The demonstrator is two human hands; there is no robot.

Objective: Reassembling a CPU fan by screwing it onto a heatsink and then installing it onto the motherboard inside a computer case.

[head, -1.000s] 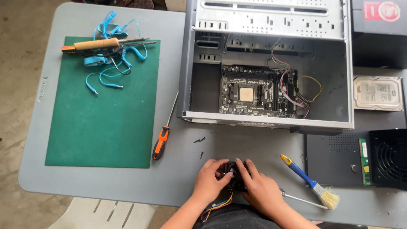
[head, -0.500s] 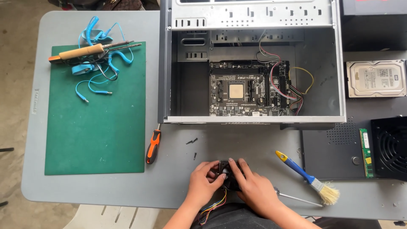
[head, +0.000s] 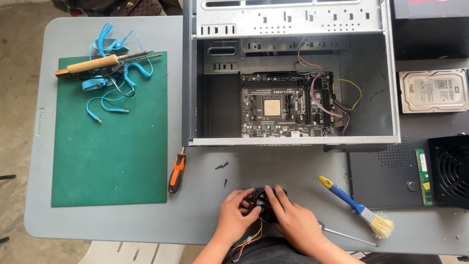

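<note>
My left hand (head: 233, 218) and my right hand (head: 291, 221) both grip a small black cooling fan (head: 262, 201) at the near edge of the grey table (head: 200, 215). Coloured wires (head: 246, 240) trail from the fan toward me. Beyond the hands lies an open metal computer case (head: 288, 73), and a black motherboard (head: 288, 105) with a bare processor is mounted inside it. Left of my hands, an orange and black screwdriver (head: 176, 171) rests on the table, with two small dark screws (head: 222, 168) close by.
A green cutting mat (head: 110, 156) at the left carries a wooden-handled soldering iron (head: 93, 64) and a blue coiled wrist strap (head: 110, 78). A blue and yellow brush (head: 356, 208), a thin metal tool (head: 342, 234), a hard drive (head: 432, 90), a memory stick (head: 423, 177) and a black power supply (head: 452, 171) are at the right.
The view has shifted, so the case and mat sit further left in frame. My hands stay on the fan and turn it slightly.
</note>
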